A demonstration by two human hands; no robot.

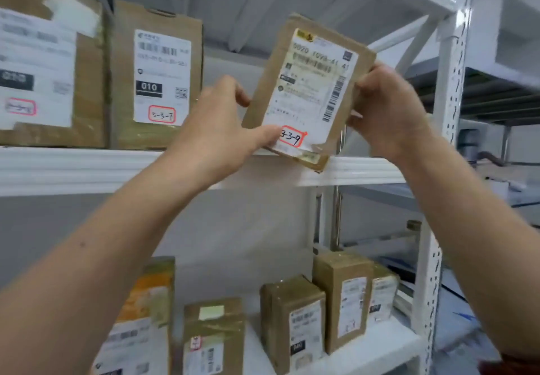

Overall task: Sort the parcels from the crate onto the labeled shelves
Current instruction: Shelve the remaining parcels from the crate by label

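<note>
On the upper shelf (87, 167), at nine o'clock from the view's centre, a large box (43, 67) stands upright. Just beside it, at its three o'clock, is a narrower box (157, 76) printed 010 and hand-marked 3-3-7 in a red frame.

The left hand (222, 129) reaches up from seven o'clock with the forearm raised. Its grip is closed on the held parcel (309, 91): the thumb lies flat over the lower left of the label and the fingers are curled behind the left edge. This parcel is a flat carton, marked 3-3-9, though the thumb hides part of the first figure. It sits in the shelf's free bay, tilted so its top leans toward one o'clock. Its lower corner overlaps the shelf's front lip; I cannot tell whether it touches.

The right hand (385, 108) comes up from five o'clock, its grip wrapped round the parcel's right edge. At its three o'clock is the white upright (450, 82).

The step in hand looks like placing this parcel after the 3-3-7 box. The next move would call for squaring it upright, sliding it back, then releasing. Several parcels stand on the lower shelf (365, 351) at six o'clock.
</note>
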